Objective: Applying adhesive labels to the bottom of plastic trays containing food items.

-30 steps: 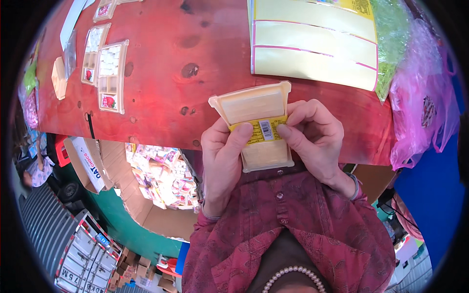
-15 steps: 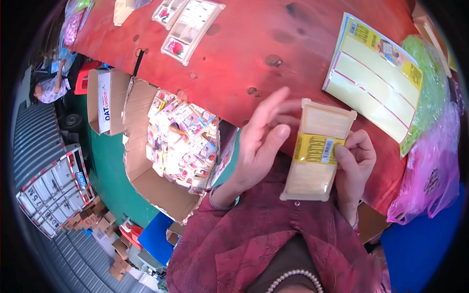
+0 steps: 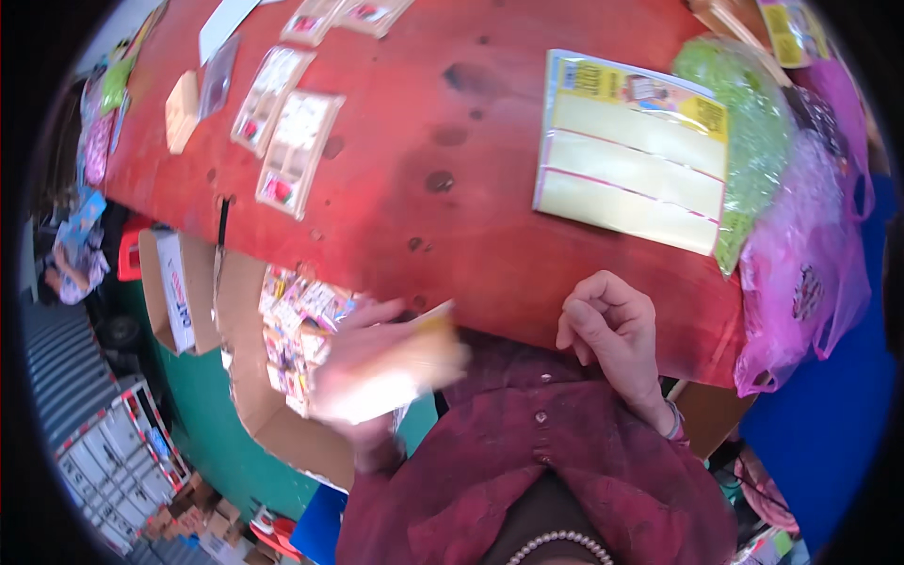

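Observation:
My left hand (image 3: 353,363), smeared by motion, grips a flat cream-coloured box with a yellow label band (image 3: 433,350). Both are over the right side of an open cardboard carton (image 3: 243,320), which is filled with many small colourful packs (image 3: 294,325). My right hand (image 3: 617,330) is by the table's near edge, its fingers curled in and the thumb against them, with nothing visible in the grip. Farther off, ahead of that hand, sheets of pale yellow labels (image 3: 631,155) in a clear sleeve lie on the table.
The red table (image 3: 508,254) has dark stains. At its far left lie compartment trays with red flower pictures (image 3: 299,155) and a small wooden box (image 3: 182,111). Green wrap (image 3: 744,132) and a pink plastic bag (image 3: 800,264) lie at the right. A smaller carton (image 3: 160,292) stands left.
The labelled box has passed from my right hand to my left and moved left over the carton. My right hand has let go and curled. The view has shifted.

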A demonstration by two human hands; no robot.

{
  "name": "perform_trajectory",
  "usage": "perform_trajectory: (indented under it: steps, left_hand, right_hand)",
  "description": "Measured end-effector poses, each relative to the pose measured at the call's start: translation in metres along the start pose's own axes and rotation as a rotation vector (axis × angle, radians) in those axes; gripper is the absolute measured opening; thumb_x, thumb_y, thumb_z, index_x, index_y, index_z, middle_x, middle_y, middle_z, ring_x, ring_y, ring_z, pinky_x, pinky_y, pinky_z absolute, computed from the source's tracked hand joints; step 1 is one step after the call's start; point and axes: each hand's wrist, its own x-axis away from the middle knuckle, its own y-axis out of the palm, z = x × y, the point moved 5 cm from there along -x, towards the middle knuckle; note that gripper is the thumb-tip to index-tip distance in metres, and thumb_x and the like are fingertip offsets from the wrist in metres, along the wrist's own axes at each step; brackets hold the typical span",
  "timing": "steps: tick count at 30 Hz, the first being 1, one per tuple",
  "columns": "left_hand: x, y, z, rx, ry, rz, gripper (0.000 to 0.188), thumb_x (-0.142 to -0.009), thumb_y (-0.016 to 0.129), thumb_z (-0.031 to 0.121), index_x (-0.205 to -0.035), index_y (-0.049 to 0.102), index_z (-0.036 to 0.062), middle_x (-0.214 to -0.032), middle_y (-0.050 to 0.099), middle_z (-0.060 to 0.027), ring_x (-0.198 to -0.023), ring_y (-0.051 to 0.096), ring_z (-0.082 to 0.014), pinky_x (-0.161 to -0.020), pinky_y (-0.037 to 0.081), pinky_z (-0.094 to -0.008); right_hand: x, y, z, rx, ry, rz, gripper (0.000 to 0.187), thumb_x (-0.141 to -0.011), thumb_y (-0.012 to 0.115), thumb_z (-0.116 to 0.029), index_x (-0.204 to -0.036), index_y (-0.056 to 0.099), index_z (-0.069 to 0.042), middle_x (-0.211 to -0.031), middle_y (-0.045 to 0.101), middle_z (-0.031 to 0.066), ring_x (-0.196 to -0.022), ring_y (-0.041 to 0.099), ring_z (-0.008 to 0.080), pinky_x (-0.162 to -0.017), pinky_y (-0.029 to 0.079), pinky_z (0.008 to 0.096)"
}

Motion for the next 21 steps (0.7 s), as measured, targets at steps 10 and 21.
perform_trajectory:
  steps: [10,21]
  left_hand:
    - [0.146,-0.163,-0.107,0.317,-0.741,0.741,0.03,-0.092,0.051,0.013,-0.118,0.05,-0.0039,-0.115,0.058,-0.0112,-0.102,0.058,-0.0195,-0.089,0.048,-0.0338]
    - [0.009,-0.022,-0.042,0.655,-0.426,0.412,0.017,-0.086,0.058,0.007,-0.099,0.057,-0.0036,-0.094,0.062,-0.0094,-0.088,0.059,-0.0147,-0.085,0.045,-0.0305]
  right_hand:
    - [0.006,-0.038,-0.079,1.367,-0.735,0.532,0.036,-0.065,0.068,0.001,-0.099,0.058,0.0,-0.105,0.054,0.0145,-0.095,0.047,0.0325,-0.08,0.04,0.0402]
    - [0.0,0.007,-0.048,1.059,-0.651,0.208,0.025,-0.077,0.064,-0.007,-0.1,0.059,0.001,-0.099,0.06,0.0129,-0.093,0.054,0.0271,-0.084,0.043,0.0342]
